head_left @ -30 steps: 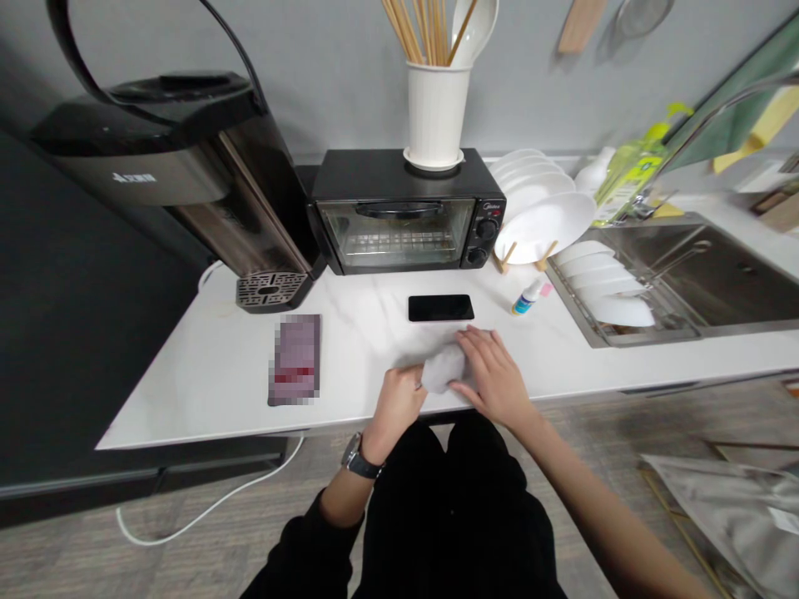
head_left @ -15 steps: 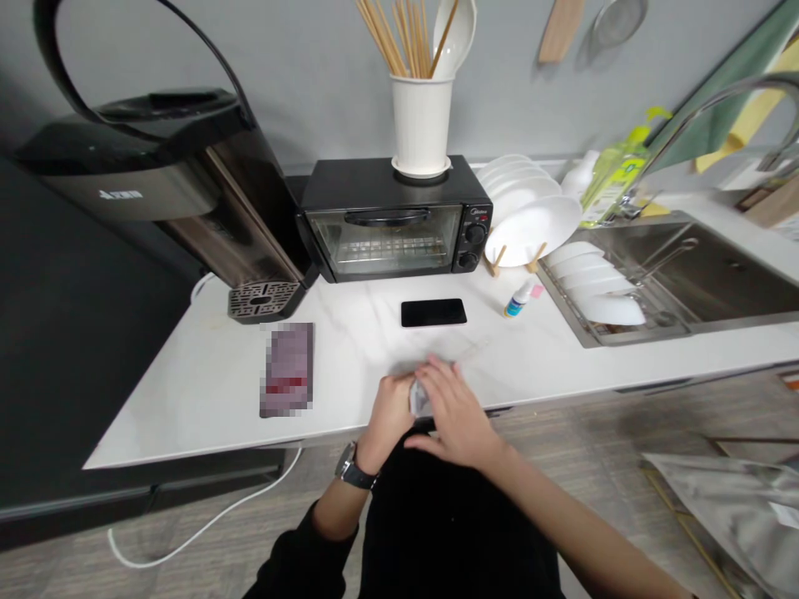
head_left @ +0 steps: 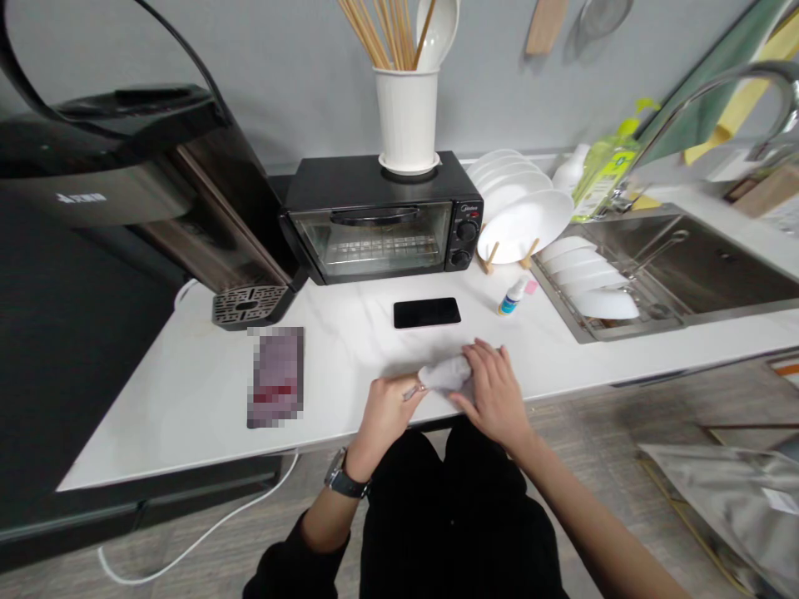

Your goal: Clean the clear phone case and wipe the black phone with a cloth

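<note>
A crumpled grey-white cloth lies on the white counter near its front edge. My right hand lies over the cloth's right side with fingers curled on it. My left hand, with a watch on the wrist, pinches the cloth's left end. A black phone lies just beyond the cloth.
A black toaster oven carries a white utensil holder. A dark water dispenser stands left, a blurred booklet in front of it. White plates, a small bottle and a sink are right.
Both hands drew the cloth back to the counter's front edge half a second ago; now the right hand has pushed it forward and to the right again. The view drifted slightly.
</note>
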The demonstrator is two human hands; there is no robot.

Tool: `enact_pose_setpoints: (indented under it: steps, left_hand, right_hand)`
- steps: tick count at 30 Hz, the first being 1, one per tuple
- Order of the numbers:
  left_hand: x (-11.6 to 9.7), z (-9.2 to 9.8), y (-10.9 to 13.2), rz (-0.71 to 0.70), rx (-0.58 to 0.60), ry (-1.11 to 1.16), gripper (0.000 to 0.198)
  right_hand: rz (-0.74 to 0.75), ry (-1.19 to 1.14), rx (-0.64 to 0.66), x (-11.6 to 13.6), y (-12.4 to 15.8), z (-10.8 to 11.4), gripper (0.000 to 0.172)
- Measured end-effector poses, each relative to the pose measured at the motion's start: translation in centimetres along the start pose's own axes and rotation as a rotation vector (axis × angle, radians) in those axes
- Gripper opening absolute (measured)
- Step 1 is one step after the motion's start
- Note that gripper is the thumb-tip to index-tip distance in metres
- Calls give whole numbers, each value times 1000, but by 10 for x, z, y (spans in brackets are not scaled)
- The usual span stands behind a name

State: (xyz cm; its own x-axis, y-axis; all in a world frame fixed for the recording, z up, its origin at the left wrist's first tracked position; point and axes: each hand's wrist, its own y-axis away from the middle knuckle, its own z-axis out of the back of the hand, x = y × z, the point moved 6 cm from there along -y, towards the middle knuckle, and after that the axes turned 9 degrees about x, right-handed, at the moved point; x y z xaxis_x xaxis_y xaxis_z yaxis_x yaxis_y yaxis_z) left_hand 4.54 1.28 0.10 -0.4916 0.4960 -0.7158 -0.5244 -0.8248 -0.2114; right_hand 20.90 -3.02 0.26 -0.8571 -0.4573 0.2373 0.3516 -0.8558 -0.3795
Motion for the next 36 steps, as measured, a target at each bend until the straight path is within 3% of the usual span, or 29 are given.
enact_pose_setpoints:
  steps: [2, 7, 12, 13, 17, 19, 22, 24, 27, 29, 32, 33, 36]
  left_hand:
    - [0, -1, -1, -4, -2, -14, 19]
    - [5, -2, 0, 27, -56, -97, 29]
    - [3, -2, 1, -2, -43, -10, 24]
    - [3, -2, 1, -3, -46, -2, 23]
    - [5, 0, 2, 20, -85, -30, 27]
    - [4, 0, 2, 12, -86, -15, 27]
    - [4, -4, 0, 6, -53, 20, 24]
    - [8, -5, 0, 45, -36, -11, 24]
    - [12, -5, 1, 102, -35, -85, 29]
    - [10, -5, 1, 85, -28, -60, 27]
    - [3, -6, 0, 20, -10, 27, 20]
    - [2, -7, 0, 10, -10, 30, 19]
    - [5, -5, -1, 44, -29, -53, 24]
  right_hand:
    - [-74, 1, -32, -3, 2, 1, 79]
    - [227, 3, 118, 26, -6, -9, 80]
    - [-59, 45, -39, -9, -14, 9, 79]
    - [-44, 28, -26, -6, -15, 8, 79]
    - [256, -22, 134, 23, -14, -3, 82]
    - [194, 11, 92, 13, -15, 0, 79]
    - [-48, 39, -64, -8, -16, 8, 73]
    - [3, 10, -46, 3, -17, 2, 75]
    - [227, -22, 86, 27, -17, -8, 76]
    - [180, 3, 84, 17, -16, -5, 72]
    - [-56, 46, -19, -11, -12, 6, 73]
    - [-74, 45, -30, -11, -11, 6, 75]
    - [121, 11, 72, 12, -12, -3, 81]
